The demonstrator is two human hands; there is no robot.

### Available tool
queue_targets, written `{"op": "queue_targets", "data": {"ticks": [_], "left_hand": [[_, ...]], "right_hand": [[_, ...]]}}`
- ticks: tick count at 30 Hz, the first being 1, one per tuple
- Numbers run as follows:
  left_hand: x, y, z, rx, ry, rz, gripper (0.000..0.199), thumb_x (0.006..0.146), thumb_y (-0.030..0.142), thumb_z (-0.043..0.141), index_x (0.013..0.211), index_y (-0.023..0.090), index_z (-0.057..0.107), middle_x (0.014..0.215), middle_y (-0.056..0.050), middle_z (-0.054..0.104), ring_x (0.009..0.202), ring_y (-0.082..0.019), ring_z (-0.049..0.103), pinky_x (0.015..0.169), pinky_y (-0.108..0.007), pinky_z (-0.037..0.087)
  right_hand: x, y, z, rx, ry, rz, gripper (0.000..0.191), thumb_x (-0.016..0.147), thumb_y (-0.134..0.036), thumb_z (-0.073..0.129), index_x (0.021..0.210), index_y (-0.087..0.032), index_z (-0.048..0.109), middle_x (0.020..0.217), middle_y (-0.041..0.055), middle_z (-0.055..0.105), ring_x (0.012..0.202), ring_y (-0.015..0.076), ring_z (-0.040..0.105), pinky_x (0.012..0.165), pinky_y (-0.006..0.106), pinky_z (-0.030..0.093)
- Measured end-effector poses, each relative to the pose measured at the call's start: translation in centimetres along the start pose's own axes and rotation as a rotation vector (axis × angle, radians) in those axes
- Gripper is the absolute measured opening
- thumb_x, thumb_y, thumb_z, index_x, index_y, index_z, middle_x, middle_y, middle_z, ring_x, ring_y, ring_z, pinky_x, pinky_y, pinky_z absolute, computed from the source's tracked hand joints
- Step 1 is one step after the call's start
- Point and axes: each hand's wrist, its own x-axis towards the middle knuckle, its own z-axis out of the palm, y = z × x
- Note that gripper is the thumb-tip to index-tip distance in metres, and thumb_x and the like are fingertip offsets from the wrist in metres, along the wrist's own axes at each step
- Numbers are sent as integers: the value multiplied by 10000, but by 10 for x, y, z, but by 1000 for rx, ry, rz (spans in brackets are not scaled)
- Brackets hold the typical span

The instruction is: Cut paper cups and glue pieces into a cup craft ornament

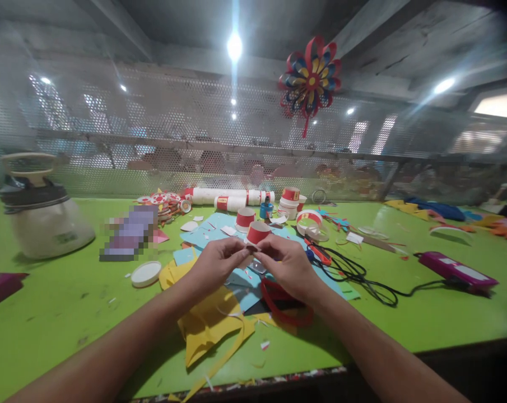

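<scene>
My left hand (pixel 219 263) and my right hand (pixel 287 263) meet over the middle of the table, fingertips pinched together. Between them is a small dark piece (pixel 252 248), too small to make out its kind. Just behind the fingers stands a red-and-white paper cup (pixel 259 230), and another red-and-white cup (pixel 245 218) is a little farther back. Light blue paper sheets (pixel 207 229) lie under and behind the hands. Yellow paper (pixel 211 319) spreads below my left hand, and a red-handled tool (pixel 293 319), partly hidden, lies below my right hand.
A large pale jug (pixel 47 218) stands at left, near a blurred-out flat object (pixel 131 232) and a white lid (pixel 146 274). Black cables (pixel 362 274) run to a purple power strip (pixel 457 268) at right. White tubes (pixel 223 197) lie at the back; a paper pinwheel (pixel 312 84) hangs above.
</scene>
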Motion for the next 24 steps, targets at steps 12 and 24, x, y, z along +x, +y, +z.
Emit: {"op": "queue_targets", "data": {"ticks": [12,24], "left_hand": [[-3,9,-16,-365,-22,-273,371,808,470,503,635,148,566,607,-28,566,567,-141,506,536,-261,340],[-6,16,-11,-492,-81,-262,134,709,161,610,585,143,560,602,23,515,576,-95,440,581,-249,357]], "right_hand": [[-14,-4,8,-676,165,-647,201,872,-46,424,897,-119,609,774,96,599,742,189,487,687,355,463],[-16,-2,10,-689,211,-785,244,813,9,473,1018,-75,573,793,116,618,758,200,520,675,365,494]]}}
